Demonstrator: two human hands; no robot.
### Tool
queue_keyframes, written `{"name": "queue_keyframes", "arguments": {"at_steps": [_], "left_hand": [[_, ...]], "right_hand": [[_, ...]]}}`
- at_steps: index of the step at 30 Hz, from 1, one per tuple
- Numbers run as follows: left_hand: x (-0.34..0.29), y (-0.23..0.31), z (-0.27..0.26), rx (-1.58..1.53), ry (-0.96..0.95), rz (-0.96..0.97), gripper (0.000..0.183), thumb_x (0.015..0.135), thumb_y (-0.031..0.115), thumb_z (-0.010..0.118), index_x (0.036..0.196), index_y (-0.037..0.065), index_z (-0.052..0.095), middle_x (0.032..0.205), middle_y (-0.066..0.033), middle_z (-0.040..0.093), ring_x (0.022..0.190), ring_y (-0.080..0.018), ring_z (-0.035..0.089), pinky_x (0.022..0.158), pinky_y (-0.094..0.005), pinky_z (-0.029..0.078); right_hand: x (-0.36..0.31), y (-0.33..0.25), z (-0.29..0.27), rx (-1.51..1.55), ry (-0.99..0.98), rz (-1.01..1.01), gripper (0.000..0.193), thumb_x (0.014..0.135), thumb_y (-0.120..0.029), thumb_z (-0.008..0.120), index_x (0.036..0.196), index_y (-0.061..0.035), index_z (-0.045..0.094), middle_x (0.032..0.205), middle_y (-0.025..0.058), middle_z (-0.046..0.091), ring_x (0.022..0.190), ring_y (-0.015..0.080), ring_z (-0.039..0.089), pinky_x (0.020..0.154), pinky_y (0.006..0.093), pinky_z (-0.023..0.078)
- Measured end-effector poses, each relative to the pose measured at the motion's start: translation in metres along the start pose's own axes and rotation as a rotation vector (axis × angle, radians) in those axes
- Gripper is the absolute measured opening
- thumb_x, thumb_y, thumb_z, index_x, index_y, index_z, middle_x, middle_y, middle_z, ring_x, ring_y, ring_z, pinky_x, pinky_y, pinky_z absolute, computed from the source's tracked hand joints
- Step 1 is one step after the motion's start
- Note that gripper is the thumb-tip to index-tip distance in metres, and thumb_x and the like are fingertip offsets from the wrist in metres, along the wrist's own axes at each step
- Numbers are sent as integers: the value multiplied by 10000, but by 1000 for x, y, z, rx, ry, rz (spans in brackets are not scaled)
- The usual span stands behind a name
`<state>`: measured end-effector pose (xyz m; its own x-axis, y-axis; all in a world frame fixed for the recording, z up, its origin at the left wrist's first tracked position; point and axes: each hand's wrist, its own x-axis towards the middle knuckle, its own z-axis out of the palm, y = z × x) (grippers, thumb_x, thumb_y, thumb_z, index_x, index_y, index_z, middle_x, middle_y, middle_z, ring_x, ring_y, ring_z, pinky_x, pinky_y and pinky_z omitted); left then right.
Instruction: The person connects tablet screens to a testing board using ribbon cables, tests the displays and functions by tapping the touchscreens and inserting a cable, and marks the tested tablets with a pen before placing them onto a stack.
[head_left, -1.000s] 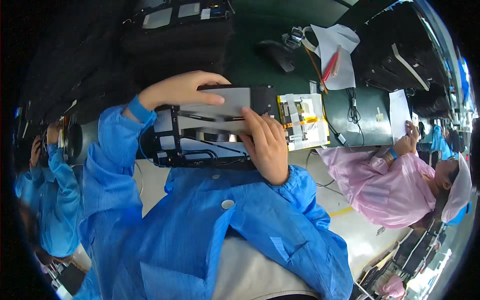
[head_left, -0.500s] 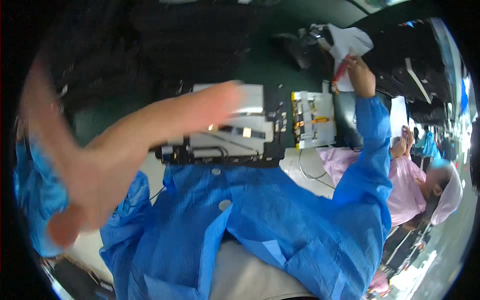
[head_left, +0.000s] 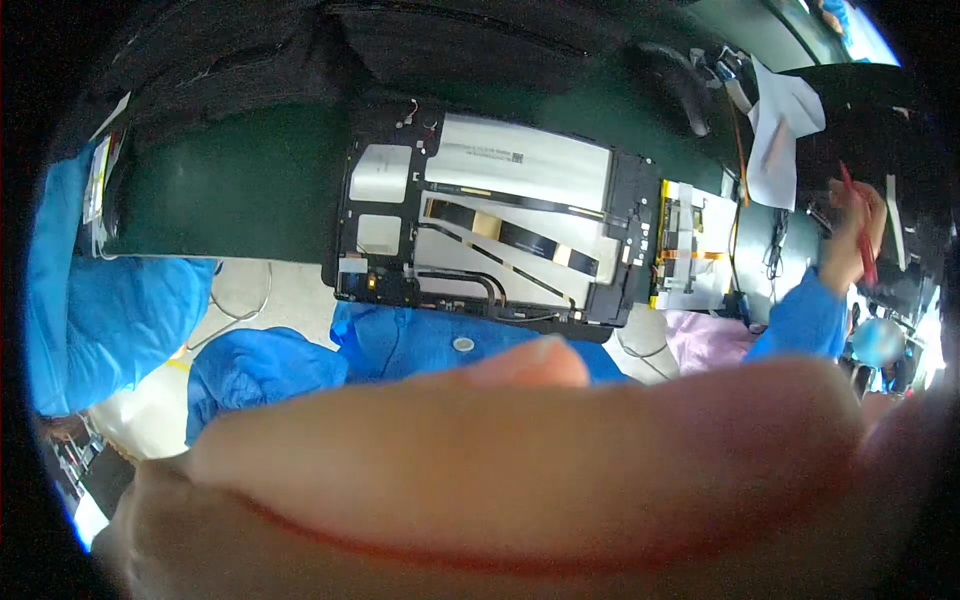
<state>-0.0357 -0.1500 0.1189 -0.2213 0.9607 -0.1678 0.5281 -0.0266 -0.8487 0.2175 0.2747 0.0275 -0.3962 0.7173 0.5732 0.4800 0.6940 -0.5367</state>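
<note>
My left hand [head_left: 520, 460] is very close, large and blurred across the lower part of the head view. Its fingers look stretched out side by side, and nothing shows in them. At the far right my right hand [head_left: 858, 235] is closed round a slim red pen-like tool [head_left: 867, 262]; its exact kind is unclear. Between the hands and farther off lies an opened tablet-like device [head_left: 630, 250], with silver battery panels, black flat cables and small boards. A smaller white-and-yellow part [head_left: 700, 240] with orange tape lies just right of it.
The dark green bench mat [head_left: 240, 180] stretches left of the device. At the back right are a white sheet [head_left: 785, 130] and a black curved object [head_left: 675, 85]. A dark cable [head_left: 775, 245] lies near the right. A person's blue sleeve [head_left: 130, 330] is at the left.
My left hand has moved from the left, over the device, down across the lower view. My right hand, with the red tool, appears farther right and lower. The device is now uncovered.
</note>
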Motion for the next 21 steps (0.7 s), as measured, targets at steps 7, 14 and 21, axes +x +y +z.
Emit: {"name": "queue_keyframes", "arguments": {"at_steps": [7,14,21], "left_hand": [[26,1,1,-24,-46,38,160,669,177,569,744,131,434,659,-33,297,617,-198,358,547,-336,325],[44,12,-4,-32,-83,60,170,651,173,532,783,103,451,681,-57,306,647,-213,364,564,-349,332],[40,-5,3,-120,-53,94,325,561,199,509,847,46,481,698,-92,328,589,-237,365,513,-383,319]], "right_hand": [[-177,-166,31,310,-329,437,111,753,-16,654,803,-11,555,692,75,605,554,96,544,500,221,428],[-210,-171,60,199,-344,361,122,734,18,653,744,-1,533,606,96,589,531,146,570,515,251,447],[-198,-179,58,152,-368,420,124,719,24,674,714,0,553,595,96,583,509,140,558,496,247,438]]}}
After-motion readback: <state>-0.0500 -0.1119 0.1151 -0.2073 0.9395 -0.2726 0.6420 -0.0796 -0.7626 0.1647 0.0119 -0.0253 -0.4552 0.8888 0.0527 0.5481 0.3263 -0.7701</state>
